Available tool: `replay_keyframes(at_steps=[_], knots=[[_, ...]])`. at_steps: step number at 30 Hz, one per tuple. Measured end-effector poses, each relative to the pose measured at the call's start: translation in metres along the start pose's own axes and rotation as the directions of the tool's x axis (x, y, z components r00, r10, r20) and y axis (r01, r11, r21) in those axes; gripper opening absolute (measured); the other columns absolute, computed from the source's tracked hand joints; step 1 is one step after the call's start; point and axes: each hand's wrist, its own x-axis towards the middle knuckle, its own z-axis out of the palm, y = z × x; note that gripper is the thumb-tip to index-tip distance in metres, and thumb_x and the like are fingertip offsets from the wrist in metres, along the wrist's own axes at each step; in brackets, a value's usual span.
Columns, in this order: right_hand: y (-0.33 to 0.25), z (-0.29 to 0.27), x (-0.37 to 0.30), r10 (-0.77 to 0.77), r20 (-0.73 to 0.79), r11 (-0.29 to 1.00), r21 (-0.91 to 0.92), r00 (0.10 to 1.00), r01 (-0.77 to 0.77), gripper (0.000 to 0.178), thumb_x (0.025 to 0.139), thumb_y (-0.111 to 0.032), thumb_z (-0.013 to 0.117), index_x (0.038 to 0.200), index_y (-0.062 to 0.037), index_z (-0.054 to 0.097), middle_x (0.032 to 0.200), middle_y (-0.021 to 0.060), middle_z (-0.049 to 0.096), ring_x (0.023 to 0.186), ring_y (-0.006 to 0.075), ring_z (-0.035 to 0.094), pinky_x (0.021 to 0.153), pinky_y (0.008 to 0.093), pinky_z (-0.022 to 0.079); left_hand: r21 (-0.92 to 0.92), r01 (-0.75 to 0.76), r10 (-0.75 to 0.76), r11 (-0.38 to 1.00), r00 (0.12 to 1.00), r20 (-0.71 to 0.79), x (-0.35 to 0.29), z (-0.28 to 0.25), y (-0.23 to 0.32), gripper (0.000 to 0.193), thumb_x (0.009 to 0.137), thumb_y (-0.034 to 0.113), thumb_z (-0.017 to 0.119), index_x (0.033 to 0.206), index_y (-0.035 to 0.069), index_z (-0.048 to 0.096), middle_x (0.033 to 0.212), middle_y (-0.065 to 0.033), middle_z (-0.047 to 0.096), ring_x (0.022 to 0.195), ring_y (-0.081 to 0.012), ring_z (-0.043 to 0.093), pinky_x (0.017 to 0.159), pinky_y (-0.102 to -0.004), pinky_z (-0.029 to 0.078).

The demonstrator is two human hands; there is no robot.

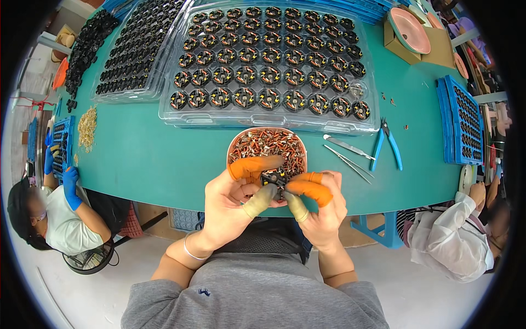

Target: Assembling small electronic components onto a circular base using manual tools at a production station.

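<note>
Between my two hands is a small round black part (273, 178) with yellow and copper bits on it. My left hand (236, 189), in orange and pale finger cots, grips it from the left. On its other side my right hand (316, 198), with similar cots, pinches the near right edge. Just beyond my fingers sits a pink bowl (229, 152) heaped with small copper-coloured pieces (268, 143). Farther back a clear plastic tray (241, 119) carries rows of round black parts with copper and yellow inserts; one pocket near its right end holds no black part.
Right of the bowl lie tweezers (350, 164), a metal-bladed tool (348, 146) and blue-handled cutters (387, 145). A second tray (129, 94) and a black pile (90, 46) stand left. Blue trays (463, 120) are at right. Co-workers sit on both sides.
</note>
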Motion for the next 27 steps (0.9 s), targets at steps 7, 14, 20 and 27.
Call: replay_keyframes(at_steps=[7, 14, 20, 27], knots=[[-0.005, 0.007, -0.003, 0.165, -0.147, 0.984, 0.099, 0.975, -0.151, 0.025, 0.069, -0.006, 0.078, 0.088, -0.0019, 0.062, 0.089, 0.0099, 0.062, 0.075, 0.0217, 0.056, 0.068, 0.0318, 0.044, 0.005, 0.007, -0.007, 1.0, 0.998, -0.07, -0.002, 0.008, 0.003, 0.038, 0.088, -0.006, 0.056, 0.125, -0.006, 0.047, 0.116, -0.0158, 0.057, 0.097, -0.021, 0.063, 0.08, -0.0331, 0.058], [-0.008, 0.004, 0.001, 0.155, -0.096, 0.985, 0.095, 0.983, -0.146, 0.026, 0.069, -0.004, 0.078, 0.087, 0.0007, 0.061, 0.086, 0.0104, 0.062, 0.075, 0.0211, 0.057, 0.066, 0.0293, 0.044, 0.022, -0.072, 0.074, 0.997, 0.991, -0.114, -0.005, 0.014, -0.005, 0.037, 0.088, -0.006, 0.057, 0.124, -0.006, 0.047, 0.116, -0.0158, 0.057, 0.098, -0.0214, 0.063, 0.079, -0.0341, 0.058], [-0.005, 0.003, -0.001, 0.141, -0.086, 0.977, 0.174, 0.986, -0.125, 0.021, 0.073, -0.001, 0.075, 0.088, 0.0019, 0.061, 0.086, 0.011, 0.061, 0.075, 0.0211, 0.056, 0.066, 0.0297, 0.044, 0.194, -0.063, 0.079, 0.979, 0.994, -0.075, -0.008, 0.012, -0.002, 0.039, 0.086, -0.005, 0.059, 0.123, -0.008, 0.046, 0.117, -0.019, 0.055, 0.1, -0.0251, 0.061, 0.081, -0.0385, 0.058], [0.007, 0.01, -0.009, 0.039, -0.129, 0.966, 0.26, 0.991, -0.004, 0.023, 0.076, -0.006, 0.074, 0.093, -0.0013, 0.061, 0.09, 0.0094, 0.061, 0.073, 0.0211, 0.054, 0.059, 0.0269, 0.045, 0.009, 0.029, -0.029, 1.0, 0.997, -0.068, -0.006, 0.01, 0.0, 0.036, 0.084, -0.004, 0.061, 0.119, -0.008, 0.05, 0.108, -0.0187, 0.059, 0.087, -0.0228, 0.064, 0.07, -0.0339, 0.059]])
